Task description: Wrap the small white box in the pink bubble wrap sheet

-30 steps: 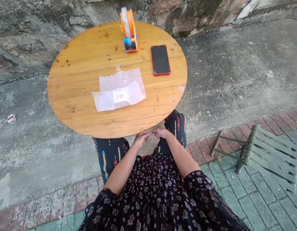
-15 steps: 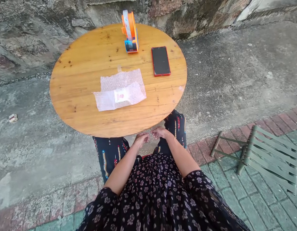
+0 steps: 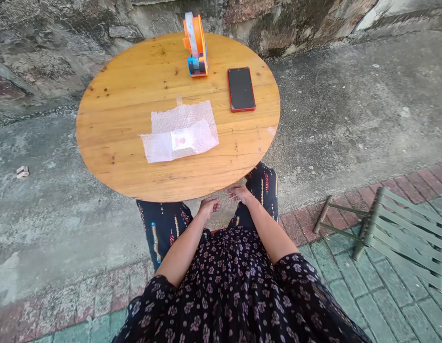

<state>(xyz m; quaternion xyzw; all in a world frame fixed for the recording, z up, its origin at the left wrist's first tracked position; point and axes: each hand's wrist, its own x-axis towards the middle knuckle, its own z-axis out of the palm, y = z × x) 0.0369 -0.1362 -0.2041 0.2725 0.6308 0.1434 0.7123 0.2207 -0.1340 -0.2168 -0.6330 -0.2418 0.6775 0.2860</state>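
Both hands are low over my lap, just off the table's near edge. My left hand (image 3: 209,207) has its fingers curled closed, and I see nothing in them. A short gap away, my right hand (image 3: 239,193) holds nothing, its fingers loosely stretched and apart. Beyond them a sheet of bubble wrap (image 3: 167,123) lies on the round wooden table (image 3: 135,176). Its near part is folded over a small white pack (image 3: 182,140) with a reddish mark, which shows through the film. A small strip of clear tape (image 3: 179,99) sticks out at the wrap's far edge.
An orange and blue tape dispenser (image 3: 196,47) stands near the table's far edge. A phone in a red case (image 3: 241,89) lies to the right. A green slatted folding stool (image 3: 403,233) stands on the paving at right. A stone wall (image 3: 81,43) rises behind the table.
My hands have drawn slightly apart, and the right fingers have loosened. The objects on the table keep their places; the view has shifted a little.
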